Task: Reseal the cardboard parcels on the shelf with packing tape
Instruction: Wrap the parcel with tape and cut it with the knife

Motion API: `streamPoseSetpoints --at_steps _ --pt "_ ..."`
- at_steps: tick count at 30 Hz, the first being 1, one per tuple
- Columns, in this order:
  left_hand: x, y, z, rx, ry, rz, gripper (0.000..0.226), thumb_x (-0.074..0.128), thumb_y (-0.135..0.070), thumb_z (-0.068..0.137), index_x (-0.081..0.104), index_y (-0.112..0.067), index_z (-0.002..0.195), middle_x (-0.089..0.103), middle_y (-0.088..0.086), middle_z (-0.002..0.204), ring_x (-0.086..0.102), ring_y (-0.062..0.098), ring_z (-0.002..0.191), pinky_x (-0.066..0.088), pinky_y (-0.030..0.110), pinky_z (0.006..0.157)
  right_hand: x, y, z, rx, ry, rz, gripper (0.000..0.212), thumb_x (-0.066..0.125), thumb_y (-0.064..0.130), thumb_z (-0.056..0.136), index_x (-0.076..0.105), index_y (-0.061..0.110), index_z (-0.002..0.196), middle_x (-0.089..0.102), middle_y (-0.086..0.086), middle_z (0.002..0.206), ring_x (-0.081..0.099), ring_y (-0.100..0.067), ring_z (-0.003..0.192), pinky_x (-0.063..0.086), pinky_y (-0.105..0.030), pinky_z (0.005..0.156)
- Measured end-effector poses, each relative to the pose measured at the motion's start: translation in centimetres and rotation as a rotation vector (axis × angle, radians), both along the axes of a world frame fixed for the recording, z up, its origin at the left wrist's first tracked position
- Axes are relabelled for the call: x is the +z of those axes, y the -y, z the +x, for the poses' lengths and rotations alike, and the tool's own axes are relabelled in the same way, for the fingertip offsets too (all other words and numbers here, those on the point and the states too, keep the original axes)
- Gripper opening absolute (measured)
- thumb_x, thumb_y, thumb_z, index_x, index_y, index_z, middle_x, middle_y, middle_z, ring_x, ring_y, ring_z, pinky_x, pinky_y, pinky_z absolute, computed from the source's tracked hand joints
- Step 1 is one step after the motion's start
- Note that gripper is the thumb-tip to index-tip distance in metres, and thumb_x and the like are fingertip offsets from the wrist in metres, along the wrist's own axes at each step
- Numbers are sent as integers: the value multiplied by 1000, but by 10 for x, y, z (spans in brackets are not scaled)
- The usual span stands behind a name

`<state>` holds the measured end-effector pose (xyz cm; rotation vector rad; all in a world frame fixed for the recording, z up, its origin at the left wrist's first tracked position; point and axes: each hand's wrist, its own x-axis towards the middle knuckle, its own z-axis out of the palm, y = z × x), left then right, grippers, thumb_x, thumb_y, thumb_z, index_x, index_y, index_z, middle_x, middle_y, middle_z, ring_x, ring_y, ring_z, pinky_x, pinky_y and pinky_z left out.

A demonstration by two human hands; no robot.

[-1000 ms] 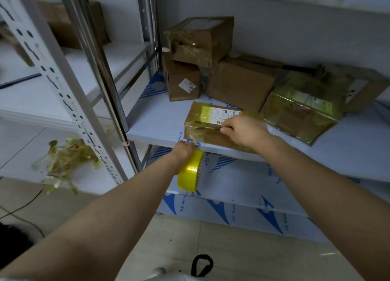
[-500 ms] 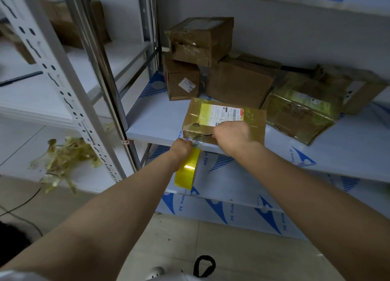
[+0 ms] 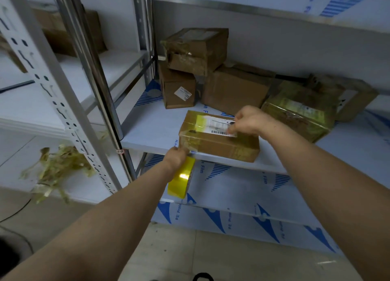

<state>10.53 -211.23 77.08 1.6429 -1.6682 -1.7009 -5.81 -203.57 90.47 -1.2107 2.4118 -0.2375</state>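
A brown cardboard parcel [image 3: 221, 145] with a white barcode label lies at the front edge of the white shelf [image 3: 152, 129]. My left hand [image 3: 176, 157] grips a yellow tape roll [image 3: 181, 179] just below the parcel's near left corner, under the shelf edge. My right hand [image 3: 248, 120] rests on the parcel's top over the label. It pinches what looks like the free end of a tape strip running from the roll.
Several more parcels stand behind: a battered box [image 3: 196, 51] stacked on a small box [image 3: 177, 91], a larger box [image 3: 234, 91], and a yellow-taped parcel [image 3: 295, 118] at right. A chrome post [image 3: 92, 70] rises at left. Crumpled tape scraps [image 3: 57, 167] lie on the lower left shelf.
My right hand has moved from the parcel's front edge up and back across its top. The left hand stays at the near left corner with the roll.
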Motion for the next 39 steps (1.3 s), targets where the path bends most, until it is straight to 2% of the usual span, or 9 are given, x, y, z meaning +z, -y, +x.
streamPoseSetpoints --at_steps 3,8,12,15,23,26,30,35,39 --pt "0 1 -1 5 2 11 43 51 -34 95 51 -4 126 58 17 118 56 31 103 46 38 87 -34 17 18 -4 238 -243 21 69 24 86 67 13 103 66 -5 91 61 -19 87 48 -32 82" --pt "0 5 -4 -9 26 9 41 43 -30 99 50 0 126 55 19 113 53 32 103 41 37 90 -75 45 35 67 158 -266 44 76 33 78 65 27 120 66 1 116 59 -22 109 48 -35 92" --pt "-4 4 -5 3 -10 -12 37 53 -28 95 52 -3 122 57 15 114 55 29 102 42 35 91 -83 52 32 93 159 -235 44 77 47 74 69 29 113 67 2 95 62 -22 96 46 -31 76" --pt "-11 1 0 -8 -30 -52 21 49 -18 98 54 -4 113 54 15 105 50 24 94 41 32 85 -84 52 31 98 167 -260 46 77 46 75 69 27 115 67 0 100 59 -20 95 45 -31 78" --pt "-19 3 26 -256 353 -233 35 38 -19 102 50 -1 129 52 18 133 49 30 122 37 32 97 -87 49 32 121 105 -244 45 73 50 76 67 31 117 68 1 100 60 -22 97 41 -28 72" --pt "-31 -1 42 -225 385 -188 35 40 -22 101 49 0 128 53 20 131 49 32 120 39 33 96 -85 49 37 140 10 -209 56 76 55 71 64 33 122 68 1 105 61 -22 100 43 -28 72" --pt "-21 7 33 -77 229 -159 34 40 -21 99 53 0 123 56 23 123 53 36 114 43 35 92 -87 52 52 134 -218 -172 78 74 60 68 47 19 128 61 -4 119 58 -28 111 44 -34 78" --pt "-17 7 29 -136 249 -186 38 37 -26 100 50 -4 128 55 18 126 52 32 114 42 33 93 -88 58 60 206 -386 -106 70 63 59 80 39 11 125 56 -9 115 58 -30 106 37 -34 69" --pt "-23 2 33 -189 268 -194 38 38 -28 100 52 -5 125 57 18 124 53 32 114 41 34 94 -89 57 60 336 -488 -21 64 67 45 84 36 11 128 51 -11 119 58 -30 105 40 -35 66"
